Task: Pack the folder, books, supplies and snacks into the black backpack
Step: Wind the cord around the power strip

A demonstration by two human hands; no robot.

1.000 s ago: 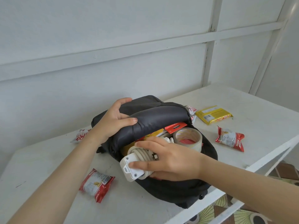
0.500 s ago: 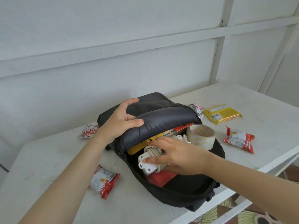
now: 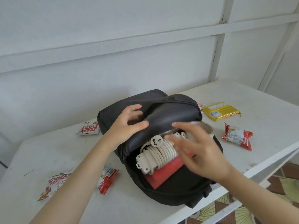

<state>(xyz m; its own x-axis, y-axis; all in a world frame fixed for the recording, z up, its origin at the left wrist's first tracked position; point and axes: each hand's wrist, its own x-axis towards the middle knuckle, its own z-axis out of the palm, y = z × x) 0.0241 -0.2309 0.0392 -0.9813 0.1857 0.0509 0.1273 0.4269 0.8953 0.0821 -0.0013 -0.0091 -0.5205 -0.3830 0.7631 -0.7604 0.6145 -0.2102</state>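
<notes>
The backpack (image 3: 161,196) lies open on the white counter (image 3: 267,101), near its front edge, and looks partly packed. Inside, a white power strip (image 3: 155,154) wrapped in its own cord rests on a red book (image 3: 165,172), with a tape roll (image 3: 203,128) tucked just beside them at the right; whether a folder is underneath cannot be told. The left hand (image 3: 129,126) has its grip on the flap (image 3: 169,120), thumb and fingers curled on the fabric to hold the mouth open. The right hand (image 3: 199,151) hovers over the strip with its grip released, fingers spread and blurred, holding nothing. The snacks appear to be what is left. A yellow packet (image 3: 220,110) and a red bag (image 3: 237,136) lie to the right of the backpack. A white-and-red bag (image 3: 89,128) lies at its far left, and two more bags (image 3: 107,175) (image 3: 53,183) lie nearer, by the left forearm. So supplies and at least one book are in, while five snacks wait outside and the flap is not yet closed. The counter is painted white and scuffed, set into a corner of white panelled walls; patterned floor tiles (image 3: 226,207) show past its front edge.
</notes>
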